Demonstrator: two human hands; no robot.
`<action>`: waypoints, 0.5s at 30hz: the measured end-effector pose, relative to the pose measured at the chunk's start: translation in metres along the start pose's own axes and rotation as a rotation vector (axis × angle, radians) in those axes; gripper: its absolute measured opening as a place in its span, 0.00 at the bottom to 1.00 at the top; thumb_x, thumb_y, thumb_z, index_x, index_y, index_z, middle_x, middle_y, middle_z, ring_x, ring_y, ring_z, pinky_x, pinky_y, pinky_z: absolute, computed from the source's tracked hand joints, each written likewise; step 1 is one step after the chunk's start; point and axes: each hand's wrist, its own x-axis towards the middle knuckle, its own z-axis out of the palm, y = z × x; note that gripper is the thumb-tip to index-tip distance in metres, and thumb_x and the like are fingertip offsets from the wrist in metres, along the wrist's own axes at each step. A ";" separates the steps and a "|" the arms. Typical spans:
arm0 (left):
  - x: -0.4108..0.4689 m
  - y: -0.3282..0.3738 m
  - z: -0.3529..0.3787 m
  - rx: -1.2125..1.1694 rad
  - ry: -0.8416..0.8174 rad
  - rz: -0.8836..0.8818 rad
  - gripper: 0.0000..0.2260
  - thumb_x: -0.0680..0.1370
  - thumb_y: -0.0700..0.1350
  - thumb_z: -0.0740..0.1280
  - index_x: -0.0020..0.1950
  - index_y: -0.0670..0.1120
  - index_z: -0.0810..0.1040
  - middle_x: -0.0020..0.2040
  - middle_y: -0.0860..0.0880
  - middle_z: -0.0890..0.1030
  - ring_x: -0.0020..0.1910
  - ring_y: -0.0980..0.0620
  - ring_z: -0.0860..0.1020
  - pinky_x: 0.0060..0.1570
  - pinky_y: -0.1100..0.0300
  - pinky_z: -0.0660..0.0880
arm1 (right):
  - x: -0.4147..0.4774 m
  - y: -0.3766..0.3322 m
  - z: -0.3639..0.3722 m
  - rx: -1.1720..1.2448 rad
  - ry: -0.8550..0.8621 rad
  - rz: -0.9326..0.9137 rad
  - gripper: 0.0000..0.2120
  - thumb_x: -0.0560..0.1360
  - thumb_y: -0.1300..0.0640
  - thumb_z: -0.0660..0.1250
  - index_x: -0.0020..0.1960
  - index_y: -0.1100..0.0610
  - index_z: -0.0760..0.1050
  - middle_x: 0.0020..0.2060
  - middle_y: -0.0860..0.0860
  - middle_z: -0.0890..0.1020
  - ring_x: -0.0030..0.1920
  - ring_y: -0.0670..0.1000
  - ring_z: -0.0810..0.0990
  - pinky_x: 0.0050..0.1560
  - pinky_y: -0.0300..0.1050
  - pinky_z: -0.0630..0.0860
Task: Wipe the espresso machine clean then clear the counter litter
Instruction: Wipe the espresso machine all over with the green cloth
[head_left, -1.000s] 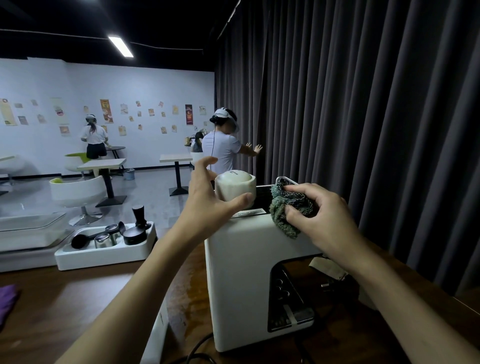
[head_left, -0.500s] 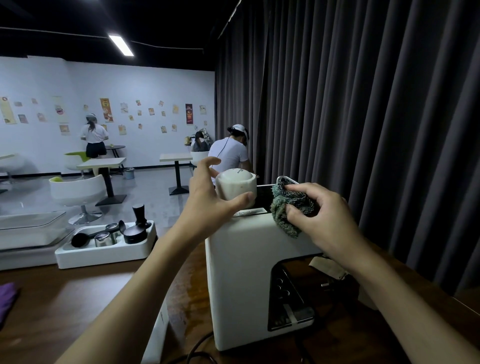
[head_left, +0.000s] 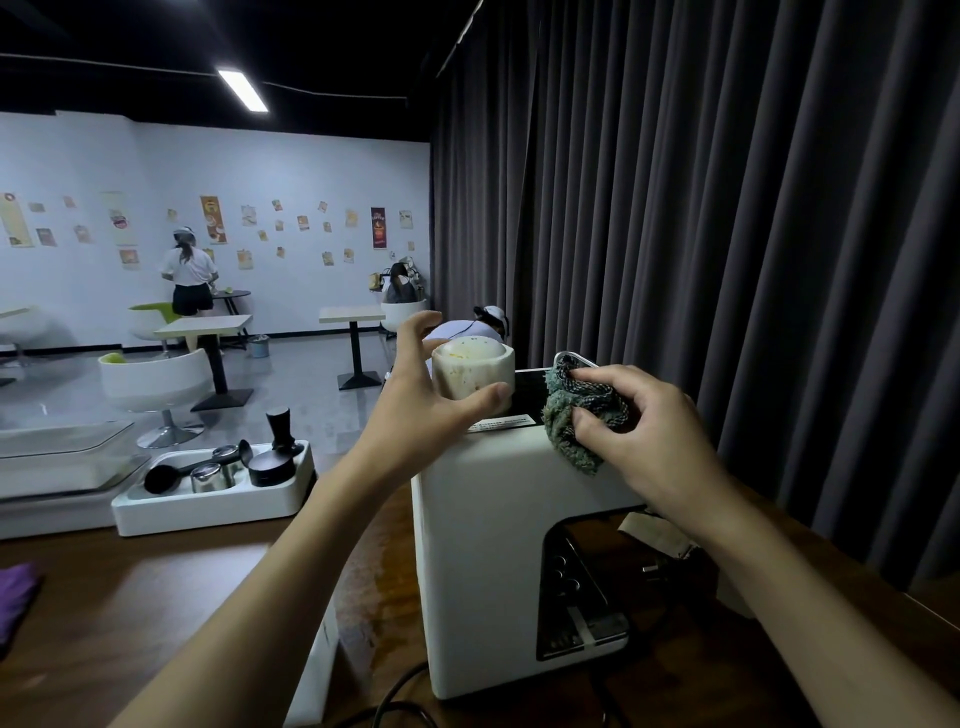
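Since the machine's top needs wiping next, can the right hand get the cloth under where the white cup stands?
Probably not yet: the white cup sits on the espresso machine top, held by the left hand. The right hand presses the cloth beside it.

espresso machine (head_left: 483, 545): white | cloth (head_left: 576, 415): green, checked | counter (head_left: 156, 597): brown | curtain (head_left: 727, 208): dark grey

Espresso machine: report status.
Left hand holds cup on machine top. Right hand presses cloth there. Cup in the way.
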 end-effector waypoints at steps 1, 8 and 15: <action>0.000 0.001 0.000 -0.001 0.013 0.010 0.38 0.69 0.51 0.79 0.72 0.54 0.60 0.62 0.50 0.75 0.61 0.53 0.75 0.59 0.58 0.73 | 0.000 0.000 0.000 0.000 0.001 0.001 0.17 0.72 0.59 0.72 0.60 0.52 0.80 0.55 0.44 0.82 0.58 0.43 0.78 0.63 0.45 0.74; 0.002 -0.003 -0.007 -0.134 -0.079 -0.046 0.42 0.63 0.60 0.75 0.73 0.56 0.61 0.65 0.49 0.78 0.62 0.49 0.79 0.62 0.46 0.78 | 0.000 0.000 -0.001 -0.010 0.000 0.002 0.17 0.72 0.59 0.72 0.61 0.52 0.80 0.54 0.43 0.81 0.57 0.42 0.78 0.62 0.44 0.74; 0.012 -0.008 -0.022 -0.172 -0.194 -0.054 0.35 0.67 0.52 0.73 0.73 0.56 0.65 0.68 0.47 0.77 0.63 0.47 0.80 0.61 0.44 0.78 | 0.000 0.001 -0.001 -0.006 -0.005 0.004 0.17 0.72 0.58 0.72 0.61 0.52 0.80 0.55 0.43 0.81 0.58 0.42 0.78 0.64 0.46 0.74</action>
